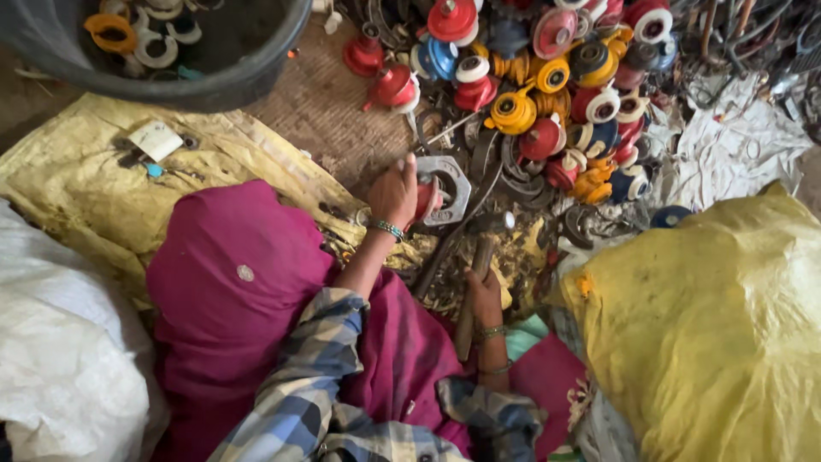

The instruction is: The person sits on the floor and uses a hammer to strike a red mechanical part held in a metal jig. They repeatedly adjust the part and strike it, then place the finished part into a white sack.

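Note:
My left hand (393, 193) reaches forward and grips a red plastic part (426, 198), which it presses against a grey metal hexagonal ring (451, 184) on the floor. My right hand (485, 295), closer to my body, is closed around the wooden handle of a hammer (481, 257). The hammer's head points toward the ring. Both wrists wear bangles, and both sleeves are checked.
A heap of red, yellow, blue and white plastic parts (547, 94) lies beyond the ring, with dark metal rings and scrap (513, 171) around it. A dark tub (214, 81) holds more parts at top left. Yellow sacks (710, 325) and a white sack (60, 359) flank me.

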### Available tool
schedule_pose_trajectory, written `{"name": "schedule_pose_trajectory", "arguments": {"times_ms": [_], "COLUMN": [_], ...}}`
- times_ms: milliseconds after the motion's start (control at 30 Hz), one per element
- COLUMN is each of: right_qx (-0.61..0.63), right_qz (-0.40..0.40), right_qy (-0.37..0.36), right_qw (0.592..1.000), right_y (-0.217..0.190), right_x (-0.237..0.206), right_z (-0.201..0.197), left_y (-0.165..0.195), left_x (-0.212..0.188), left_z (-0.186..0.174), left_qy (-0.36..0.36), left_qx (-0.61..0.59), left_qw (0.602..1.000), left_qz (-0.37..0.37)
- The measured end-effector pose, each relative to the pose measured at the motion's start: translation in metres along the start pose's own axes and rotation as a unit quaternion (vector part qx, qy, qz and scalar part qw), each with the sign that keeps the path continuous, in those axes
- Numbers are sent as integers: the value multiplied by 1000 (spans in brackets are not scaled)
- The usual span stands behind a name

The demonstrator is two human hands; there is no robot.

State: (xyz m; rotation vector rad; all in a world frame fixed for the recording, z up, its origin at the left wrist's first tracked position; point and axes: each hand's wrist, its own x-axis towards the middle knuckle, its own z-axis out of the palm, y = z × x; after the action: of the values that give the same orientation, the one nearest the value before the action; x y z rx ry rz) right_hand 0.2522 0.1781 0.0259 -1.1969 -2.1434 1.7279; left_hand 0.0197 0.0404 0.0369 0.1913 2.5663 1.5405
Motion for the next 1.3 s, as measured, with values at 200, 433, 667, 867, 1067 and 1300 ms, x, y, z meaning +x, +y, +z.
{"name": "schedule_pose_trajectory", "arguments": {"times_ms": [200,433,667,867,1067,1300], "right_qx": [-73,-56,78,-311,-65,86], "right_qz": [-28,-199,-396,-268,-27,-459], "right_qy": [37,77,70,57,58,101], "right_qw": [996,975,912,910,996,878], "right_y": [-6,-102,-178,-129,-109,-195], "right_x": [-21,-85,-125,-69,-90,-127], "right_z": [6,4,-28,24,4,-59], "left_y": [1,1,-1,-6,0,1], "left_x": [0,-3,-4,-2,1,-5], "left_z": [2,5,9,14,12,14], "left_qy": [-5,-2,-8,2,23,10], "left_qx": [9,13,-1,18,28,31], "left_qw": [1000,1000,1000,1000,999,999], "left_qz": [17,4,-3,-2,33,0]}}
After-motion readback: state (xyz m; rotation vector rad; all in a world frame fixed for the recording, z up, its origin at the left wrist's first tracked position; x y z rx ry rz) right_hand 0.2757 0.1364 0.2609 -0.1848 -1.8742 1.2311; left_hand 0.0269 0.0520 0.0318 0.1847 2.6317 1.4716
